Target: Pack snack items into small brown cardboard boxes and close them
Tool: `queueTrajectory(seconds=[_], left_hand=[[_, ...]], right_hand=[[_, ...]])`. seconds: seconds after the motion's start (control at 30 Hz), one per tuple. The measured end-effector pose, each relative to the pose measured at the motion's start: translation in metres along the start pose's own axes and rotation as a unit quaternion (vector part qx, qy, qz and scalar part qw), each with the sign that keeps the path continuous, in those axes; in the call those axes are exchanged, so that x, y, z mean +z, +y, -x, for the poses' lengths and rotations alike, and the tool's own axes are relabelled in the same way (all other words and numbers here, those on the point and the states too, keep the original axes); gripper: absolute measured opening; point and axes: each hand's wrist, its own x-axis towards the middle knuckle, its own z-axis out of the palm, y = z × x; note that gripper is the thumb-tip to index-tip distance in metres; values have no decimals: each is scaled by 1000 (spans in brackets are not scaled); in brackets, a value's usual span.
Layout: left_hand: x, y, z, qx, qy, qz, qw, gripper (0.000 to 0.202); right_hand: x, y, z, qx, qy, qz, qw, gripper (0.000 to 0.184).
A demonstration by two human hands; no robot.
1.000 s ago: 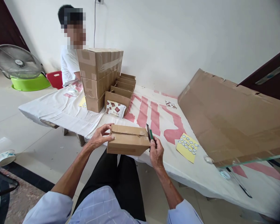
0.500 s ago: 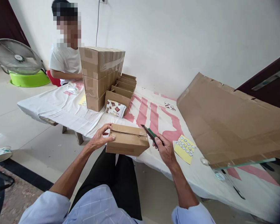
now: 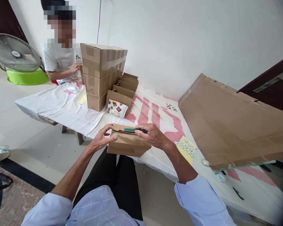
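Observation:
A brown cardboard box point(image 3: 129, 146) rests at the table's near edge, above my lap. My left hand point(image 3: 103, 137) grips its left end, thumb on the front face and fingers over the top. In my right hand point(image 3: 153, 135) is a green utility knife point(image 3: 129, 129), held lengthwise along the seam between the box's top flaps. The blade end is at the seam; how deep it reaches is hidden. Just beyond the box lies a stack of printed leaflets point(image 3: 117, 108), leaning against open cardboard boxes point(image 3: 124, 91).
Taped boxes point(image 3: 91, 67) stand stacked at the back left; behind them sits a person in a white shirt point(image 3: 61, 59). A large cardboard sheet point(image 3: 238, 122) leans on the right. A yellow sticker sheet point(image 3: 185, 149) lies on the cloth-covered table point(image 3: 85, 122).
My right hand has brought the knife left from beside the box onto its top seam. My left hand stays on the box. The other person's hand has risen beside the stacked boxes.

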Motion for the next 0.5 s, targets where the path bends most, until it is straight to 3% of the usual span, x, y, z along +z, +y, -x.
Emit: queueTrajectory(seconds=[0.27,0.5], left_hand=[[1,3,0,-4,0,-13,1000,40],[-1,-1,0,3,-5,-29,1000,41]], right_hand=[[1,-8,-20,-17,-44,44,998,24],[0,-21,-31,7,-110,133,985,27]])
